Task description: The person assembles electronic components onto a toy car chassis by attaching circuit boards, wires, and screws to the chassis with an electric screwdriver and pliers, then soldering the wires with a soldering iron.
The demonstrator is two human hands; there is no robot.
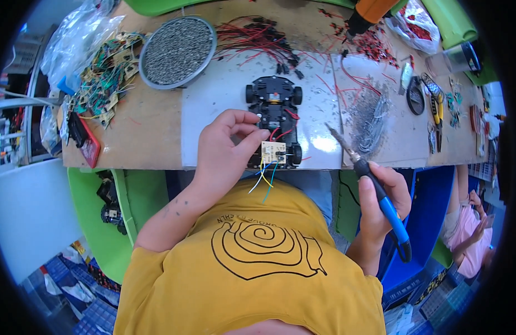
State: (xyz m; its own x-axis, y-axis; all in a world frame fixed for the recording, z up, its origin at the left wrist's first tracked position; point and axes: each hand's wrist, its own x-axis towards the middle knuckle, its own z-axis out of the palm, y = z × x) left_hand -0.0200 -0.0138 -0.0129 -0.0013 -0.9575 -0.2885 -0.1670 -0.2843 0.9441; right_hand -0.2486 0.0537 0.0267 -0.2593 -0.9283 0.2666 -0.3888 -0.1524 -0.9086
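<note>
A black toy car chassis (273,89) with four wheels lies on the white work sheet in front of me. At its near end sits a small cream circuit board (273,152), with blue, white, yellow and green wires hanging from it past the table edge. Red wires (282,134) curve over the chassis middle. My left hand (224,145) is at the chassis's left side, its thumb and fingers curled together just above the board; what they hold is hidden. My right hand (383,192) grips a blue and black soldering iron (393,215), whose tip points up-left, apart from the chassis.
A round tray of small grey pieces (145,71) stands far left, beside a pile of wired boards (110,78). Red and black leads (258,36) lie at the back. Wire strands (372,125), tape (415,95) and yellow-handled pliers (436,109) are to the right. An orange-black tool (369,15) hangs overhead.
</note>
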